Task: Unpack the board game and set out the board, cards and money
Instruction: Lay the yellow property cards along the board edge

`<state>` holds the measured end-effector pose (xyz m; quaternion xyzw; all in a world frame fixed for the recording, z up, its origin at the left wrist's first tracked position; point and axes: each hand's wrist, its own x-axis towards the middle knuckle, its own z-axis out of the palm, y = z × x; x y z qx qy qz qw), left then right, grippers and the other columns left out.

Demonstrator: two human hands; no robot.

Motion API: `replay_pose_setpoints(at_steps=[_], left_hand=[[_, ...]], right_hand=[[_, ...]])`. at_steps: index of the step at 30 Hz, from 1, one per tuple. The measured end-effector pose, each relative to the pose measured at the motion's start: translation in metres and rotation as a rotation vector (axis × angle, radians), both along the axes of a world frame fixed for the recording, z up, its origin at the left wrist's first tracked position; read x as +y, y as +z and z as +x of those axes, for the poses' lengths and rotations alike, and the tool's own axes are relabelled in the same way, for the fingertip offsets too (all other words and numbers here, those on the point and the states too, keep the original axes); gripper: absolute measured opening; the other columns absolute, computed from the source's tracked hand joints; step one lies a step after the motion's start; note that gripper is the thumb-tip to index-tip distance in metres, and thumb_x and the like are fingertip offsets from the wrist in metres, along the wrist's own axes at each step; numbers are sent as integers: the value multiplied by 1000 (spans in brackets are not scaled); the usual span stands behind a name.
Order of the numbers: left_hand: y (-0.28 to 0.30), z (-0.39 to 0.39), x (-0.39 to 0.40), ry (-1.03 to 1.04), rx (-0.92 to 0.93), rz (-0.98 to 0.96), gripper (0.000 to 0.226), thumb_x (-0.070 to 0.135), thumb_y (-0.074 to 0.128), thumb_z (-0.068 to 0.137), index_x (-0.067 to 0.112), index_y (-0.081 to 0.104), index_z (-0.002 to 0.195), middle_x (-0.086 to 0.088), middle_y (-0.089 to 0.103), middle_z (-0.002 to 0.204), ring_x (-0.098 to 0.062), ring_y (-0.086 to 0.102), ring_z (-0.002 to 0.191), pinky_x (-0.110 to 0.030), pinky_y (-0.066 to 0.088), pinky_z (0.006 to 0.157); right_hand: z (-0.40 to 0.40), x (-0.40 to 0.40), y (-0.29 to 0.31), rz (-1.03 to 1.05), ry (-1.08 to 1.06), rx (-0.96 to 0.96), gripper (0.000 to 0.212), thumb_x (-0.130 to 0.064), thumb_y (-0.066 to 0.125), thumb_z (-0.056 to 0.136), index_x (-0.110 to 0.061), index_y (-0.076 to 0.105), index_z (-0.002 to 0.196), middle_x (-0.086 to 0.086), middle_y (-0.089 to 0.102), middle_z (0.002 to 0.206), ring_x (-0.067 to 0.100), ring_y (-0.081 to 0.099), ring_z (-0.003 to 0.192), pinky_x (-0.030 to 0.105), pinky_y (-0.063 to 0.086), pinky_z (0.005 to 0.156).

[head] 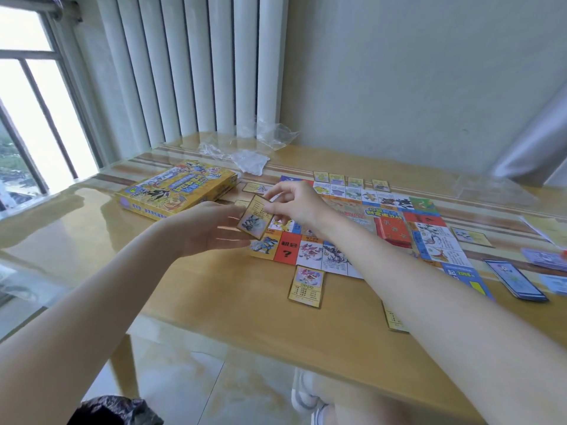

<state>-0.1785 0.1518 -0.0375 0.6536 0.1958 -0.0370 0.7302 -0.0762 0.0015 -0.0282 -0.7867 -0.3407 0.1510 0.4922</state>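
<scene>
1. Counter [214,305] is carrying the whole set; its top is looking glossy, so flat paper pieces are judged likely to slide on it and to be awkward to lift except by an edge.
2. Board [386,222] is lying unfolded and flat on the counter's far right half. It appears thin and flexible; taking it by two opposite edges would suit it best.
3. Box [178,191], yellow card, is sitting closed to the left of the board, just beyond the hands. It is judged light and stiff enough to take by its long sides.
4. Money [515,279] seems to be lying as blue paper stacks at the right of the board; being limp and loose, each stack is best pinched whole.
5. Small cards are lying singly round the board's edges, one [306,286] just below its near edge.
6. Held card [257,220] is hanging tilted above the board's left corner. It looks light and stiff but bendable; an edge pinch is enough.
7. Right hand [294,202] is pinching that card's top edge between thumb and fingers.
8. Left hand [208,230] is lying wide, fingers straight, beside and under the card; blur is hiding whether it is touching.
</scene>
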Motion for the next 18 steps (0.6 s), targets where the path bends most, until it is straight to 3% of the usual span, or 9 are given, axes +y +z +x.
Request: replay_pose_setpoints(at_steps=[3, 6, 11, 15, 18], left_hand=[[-4, 3, 7, 68, -28, 147, 7, 10, 60, 89, 5, 64, 92, -7, 64, 82, -9, 65, 59, -17, 56, 58], [-6, 9, 13, 163, -74, 273, 10, 11, 62, 88, 9, 66, 97, -4, 62, 82, -10, 58, 65, -13, 51, 52], [-11, 15, 17, 246, -206, 372, 17, 8, 65, 85, 6, 66, 102, -8, 64, 84, -15, 60, 73, -22, 52, 73], [-13, 17, 17, 231, -206, 431, 19, 13, 69, 82, 10, 66, 101, -12, 66, 92, -21, 61, 84, -36, 52, 84], [-14, 21, 19, 275, -165, 432, 13, 18, 58, 91, 12, 63, 100, -14, 66, 103, -22, 63, 86, -28, 55, 74]], right_hand=[[5, 6, -2, -35, 28, 10, 23, -5, 66, 84, -10, 60, 106, 0, 58, 62, 11, 50, 53, 20, 42, 52], [7, 13, -1, -117, 116, 11, 23, -9, 68, 83, -16, 62, 105, 0, 57, 61, 4, 48, 49, 21, 40, 54], [6, 24, 0, -149, 127, 12, 9, -17, 72, 81, -12, 65, 83, -3, 59, 63, 6, 51, 53, 18, 39, 51], [5, 33, -6, -99, 189, 188, 26, -3, 70, 81, -9, 57, 103, 1, 58, 56, 6, 49, 42, 17, 39, 43], [4, 40, -11, -106, 198, 212, 38, 3, 64, 83, -11, 50, 115, 7, 61, 58, 14, 60, 47, 24, 50, 51]])
